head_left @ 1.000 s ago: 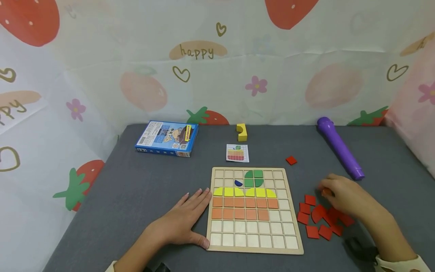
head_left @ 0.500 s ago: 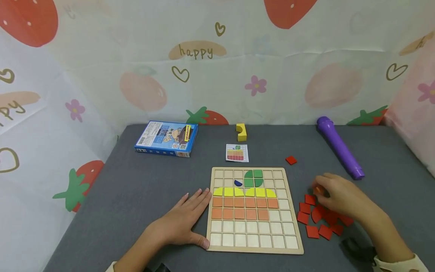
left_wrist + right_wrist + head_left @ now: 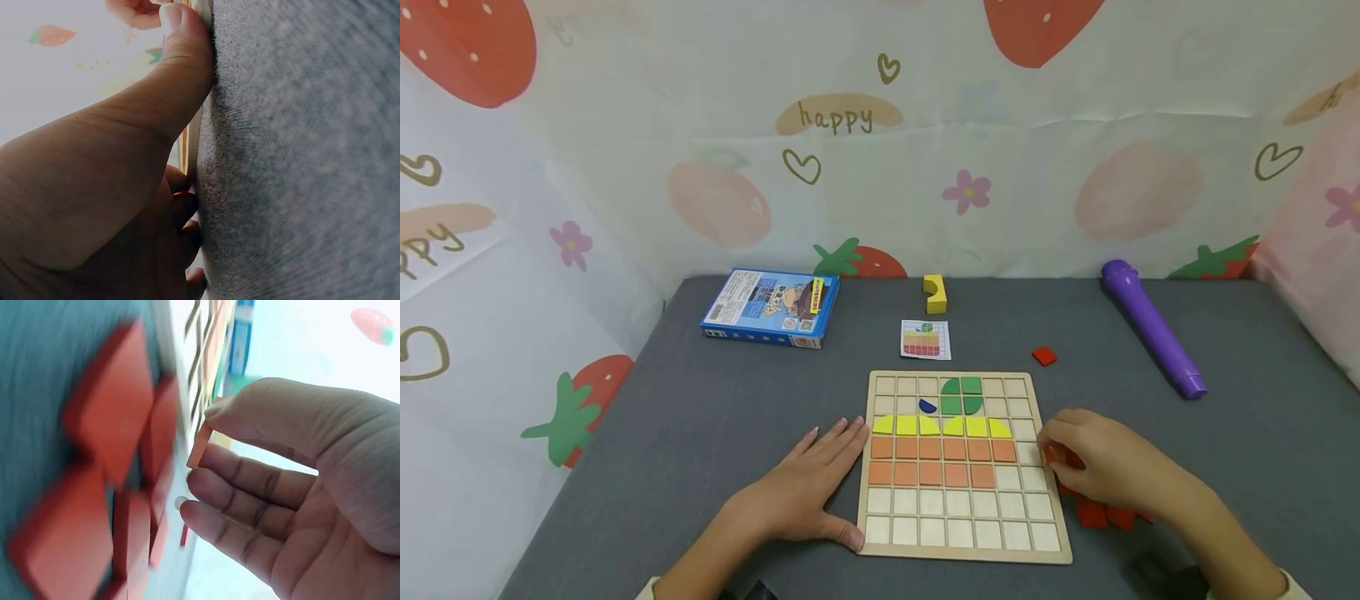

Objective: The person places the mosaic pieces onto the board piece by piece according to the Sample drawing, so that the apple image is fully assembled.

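- Bench (image 3: pixel 647 467) has the gridded board (image 3: pixel 957 502); looks mid-fill to me, second orange row (image 3: pixel 931 474) one short of the row above (image 3: pixel 929 448).
- Left hand (image 3: pixel 805 492) lies along the board's left edge, fingers straight, thumb splayed.
- Right hand (image 3: pixel 1105 458) is at the right edge, fingers pinching.
- Orange tile (image 3: pixel 200 447) sits in that pinch; I'd say placing it needs squaring up, then letting go.

You're facing a far white bkgd cloth (image 3: pixel 880 200), w/ red strawberries (image 3: pixel 1037 29), gold hearts (image 3: pixel 889 68), pink flowers (image 3: pixel 967 192) & "happy" lettering (image 3: pixel 837 117) showing. A matching L cloth (image 3: pixel 482 433) is hanging beside it; a pinkish R cloth (image 3: pixel 1318 275) is closing the other side. A dk gray fabric-topped tbl (image 3: pixel 685 408) is stretching toward you.
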